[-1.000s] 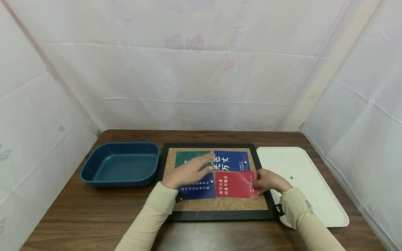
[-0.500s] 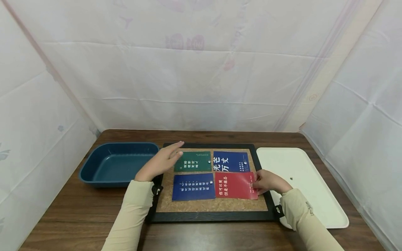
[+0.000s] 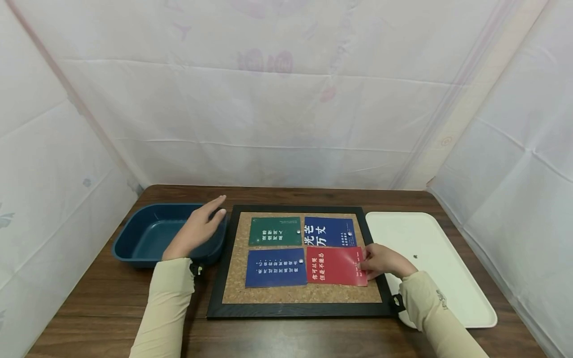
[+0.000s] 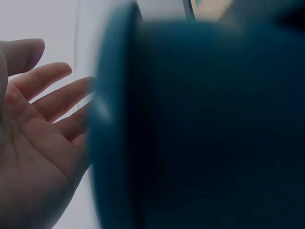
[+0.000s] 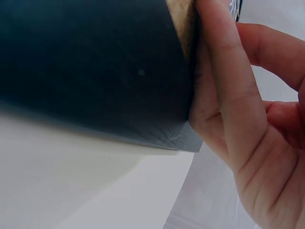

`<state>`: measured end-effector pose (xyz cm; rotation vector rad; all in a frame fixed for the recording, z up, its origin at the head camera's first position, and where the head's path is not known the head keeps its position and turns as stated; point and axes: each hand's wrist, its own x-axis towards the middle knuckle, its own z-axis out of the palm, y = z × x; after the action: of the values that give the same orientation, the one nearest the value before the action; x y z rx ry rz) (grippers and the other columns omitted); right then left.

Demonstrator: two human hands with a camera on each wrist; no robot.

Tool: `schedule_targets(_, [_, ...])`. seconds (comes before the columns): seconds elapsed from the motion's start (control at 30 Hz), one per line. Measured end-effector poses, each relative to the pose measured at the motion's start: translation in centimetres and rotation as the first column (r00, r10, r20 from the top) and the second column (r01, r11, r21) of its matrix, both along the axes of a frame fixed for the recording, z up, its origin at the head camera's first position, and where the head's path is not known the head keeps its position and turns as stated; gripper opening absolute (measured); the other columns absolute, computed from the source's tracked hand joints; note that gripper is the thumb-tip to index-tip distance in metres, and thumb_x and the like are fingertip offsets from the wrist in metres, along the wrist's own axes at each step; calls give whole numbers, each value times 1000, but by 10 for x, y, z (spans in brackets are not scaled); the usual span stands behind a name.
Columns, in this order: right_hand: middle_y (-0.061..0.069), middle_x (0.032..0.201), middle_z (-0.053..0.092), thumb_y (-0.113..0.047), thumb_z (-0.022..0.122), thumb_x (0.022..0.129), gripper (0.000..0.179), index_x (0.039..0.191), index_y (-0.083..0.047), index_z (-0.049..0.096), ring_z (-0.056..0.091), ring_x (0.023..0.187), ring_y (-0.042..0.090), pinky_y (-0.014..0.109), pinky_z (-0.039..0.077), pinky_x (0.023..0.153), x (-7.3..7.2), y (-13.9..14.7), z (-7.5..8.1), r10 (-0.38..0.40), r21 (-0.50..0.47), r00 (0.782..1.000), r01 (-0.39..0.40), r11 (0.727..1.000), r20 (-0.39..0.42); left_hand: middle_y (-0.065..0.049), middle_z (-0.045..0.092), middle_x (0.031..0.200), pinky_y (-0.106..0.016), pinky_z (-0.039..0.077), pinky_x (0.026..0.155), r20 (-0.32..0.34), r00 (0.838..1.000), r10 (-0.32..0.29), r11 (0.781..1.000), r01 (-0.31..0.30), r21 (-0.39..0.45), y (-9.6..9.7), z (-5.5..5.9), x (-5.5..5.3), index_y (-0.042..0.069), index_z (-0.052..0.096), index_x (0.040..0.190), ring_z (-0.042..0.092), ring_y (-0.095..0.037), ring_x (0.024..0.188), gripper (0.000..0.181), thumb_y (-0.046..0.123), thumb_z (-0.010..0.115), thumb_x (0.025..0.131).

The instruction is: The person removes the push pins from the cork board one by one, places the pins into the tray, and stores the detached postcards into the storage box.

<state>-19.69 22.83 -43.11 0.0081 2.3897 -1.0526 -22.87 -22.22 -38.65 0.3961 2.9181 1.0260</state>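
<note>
A red card (image 3: 335, 266) with white lettering lies at the lower right of the cork board (image 3: 259, 296), and my right hand (image 3: 385, 261) pinches its right edge. In the right wrist view the right hand (image 5: 248, 114) curls its fingers beside the board's dark frame (image 5: 95, 62). My left hand (image 3: 197, 228) holds nothing and is over the right part of the blue bin (image 3: 134, 258). Its fingers are spread loosely in the left wrist view, the left hand (image 4: 43, 133) overlapping the bin's rim (image 4: 112, 109).
On the cork are a green card (image 3: 275, 231), a blue card (image 3: 329, 231) at the upper right and another blue card (image 3: 275, 268) at the lower left. Small round pins show on them. A white tray (image 3: 443, 278) stands right of the board, with a tiny dark object (image 3: 415, 256) on it.
My left hand has moved left from above the cards to the blue bin, uncovering the green and lower blue cards. The right hand stays at the red card's edge.
</note>
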Motion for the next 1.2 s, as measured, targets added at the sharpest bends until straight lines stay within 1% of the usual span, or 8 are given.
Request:
schedule_targets(0.13, [14, 80, 64, -1, 63, 85, 16, 97, 9, 57, 67, 61, 15, 30, 59, 59, 0, 0, -1, 2, -1, 1000, -2, 1000, -3, -18, 16, 160, -64, 26, 110, 11, 999, 39, 999, -39, 2, -18, 0, 2, 16, 17, 155, 21, -45, 143, 58, 38, 34, 105])
schedule_targets(0.27, [14, 80, 64, 0, 63, 84, 16, 97, 9, 57, 67, 60, 15, 30, 59, 59, 1, 0, -1, 0, -2, 1000, 0, 1000, -1, -20, 16, 160, -66, 27, 108, 13, 998, 60, 998, -60, -6, -33, -1, 4, 15, 17, 155, 23, -48, 141, 61, 43, 33, 104])
schedule_targets(0.43, [14, 79, 64, -1, 63, 85, 16, 96, 8, 56, 67, 60, 15, 30, 59, 59, 0, 0, -2, 0, -1, 1000, 0, 1000, -7, -23, 16, 158, -66, 30, 106, 7, 996, 89, 996, -89, -17, -50, -4, 8, 12, 16, 155, 27, -51, 138, 60, 40, 33, 105])
schedule_targets(0.6, [14, 78, 65, -1, 63, 85, 13, 93, 8, 57, 67, 59, 15, 30, 59, 59, -1, 0, -3, 9, -10, 1000, -9, 1000, 0, -25, 15, 158, -69, 28, 104, -33, 991, 132, 991, -132, -4, -66, -7, 12, 10, 16, 155, 24, -53, 138, 59, 36, 33, 105])
schedule_targets(0.73, [14, 77, 65, -1, 63, 85, 11, 91, 7, 57, 66, 59, 14, 30, 59, 59, -1, 0, -3, 16, -9, 1000, -16, 1000, 1, -24, 14, 158, -71, 27, 102, -53, 984, 172, 985, -172, -2, -75, -8, 16, 10, 16, 155, 21, -54, 138, 60, 39, 31, 105])
schedule_targets(0.83, [14, 77, 65, -1, 63, 86, 12, 91, 7, 56, 66, 59, 14, 30, 59, 59, 0, 0, -1, 22, 1, 1000, -22, 1000, -4, -24, 14, 158, -71, 28, 101, -44, 980, 195, 981, -195, -3, -81, -10, 17, 9, 17, 155, 23, -54, 137, 62, 43, 28, 104])
schedule_targets(1.07, [14, 78, 65, -2, 64, 86, 14, 93, 7, 57, 67, 60, 14, 30, 59, 60, 0, 1, 0, 8, 8, 1000, -8, 1000, -1, -27, 23, 155, -71, 31, 98, -70, 974, 215, 976, -217, -21, -93, -18, 20, 4, 26, 152, 30, -56, 132, 57, 37, 32, 105])
schedule_targets(1.2, [14, 78, 65, -2, 63, 86, 14, 92, 8, 56, 66, 59, 13, 30, 59, 59, 1, 1, 0, 23, 11, 1000, -23, 1000, -9, -29, 23, 154, -71, 32, 97, -74, 965, 253, 967, -255, -25, -100, -20, 21, 8, 20, 154, 33, -58, 128, 58, 38, 30, 105])
